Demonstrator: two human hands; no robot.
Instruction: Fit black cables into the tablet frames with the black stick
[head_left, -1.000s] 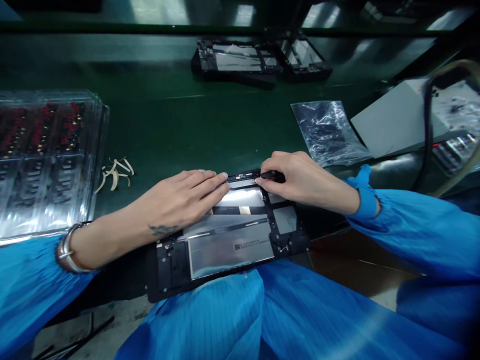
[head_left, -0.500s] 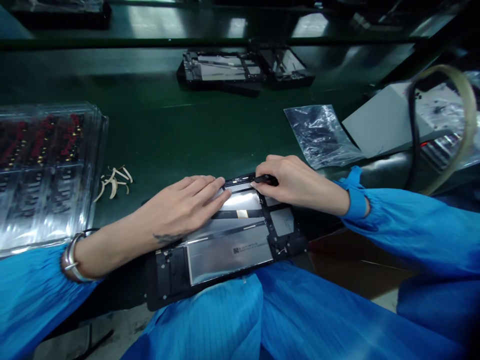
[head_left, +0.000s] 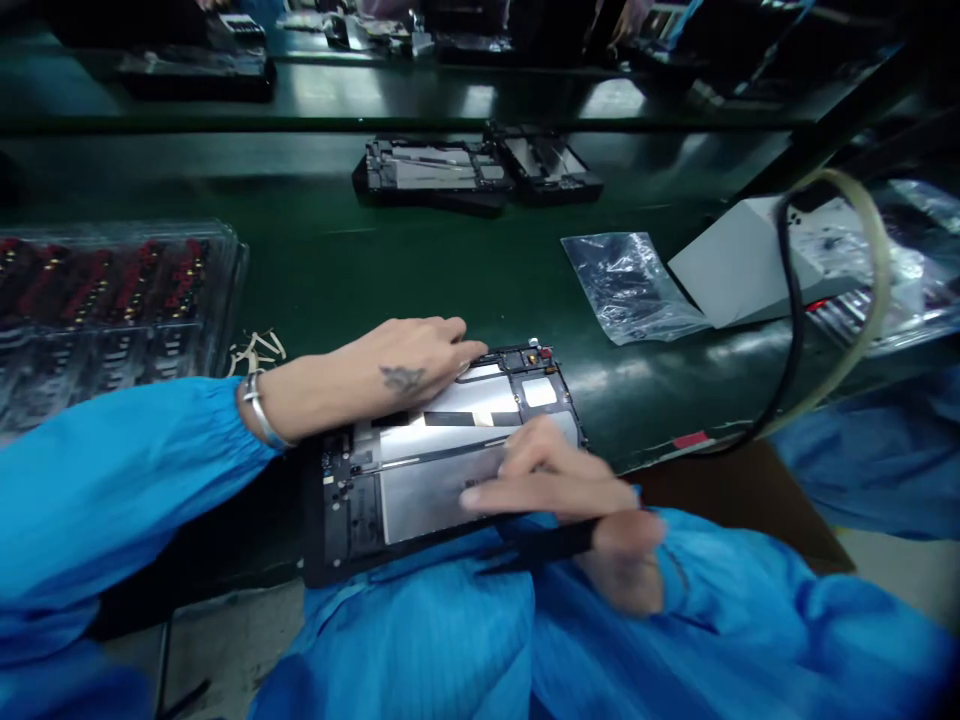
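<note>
An opened tablet (head_left: 442, 490) with silver battery cells and black tape strips lies tilted at the bench's front edge, its near side over my lap. My left hand (head_left: 409, 365) grips its far left edge, the fingers bent over that edge and partly hidden. Over the tablet's near right part hovers my right hand (head_left: 562, 490), smeared by motion, with the index finger stretched over a battery cell. Black tweezers (head_left: 551, 543) are held in it near the thumb, tips pointing left. Small board parts (head_left: 532, 357) show at the tablet's far right corner.
Clear plastic trays (head_left: 225, 270) of red and black parts stand left, beside pale strips (head_left: 259, 350). Opened devices (head_left: 427, 170) sit at the back. To the right are a plastic bag (head_left: 630, 285), a white box (head_left: 742, 265) and a looped hose (head_left: 877, 270).
My right hand has drawn back from the tablet's far edge towards me, the black tweezers now showing along it. My left hand has shifted to the far edge with fingers bent. The camera view has shifted.
</note>
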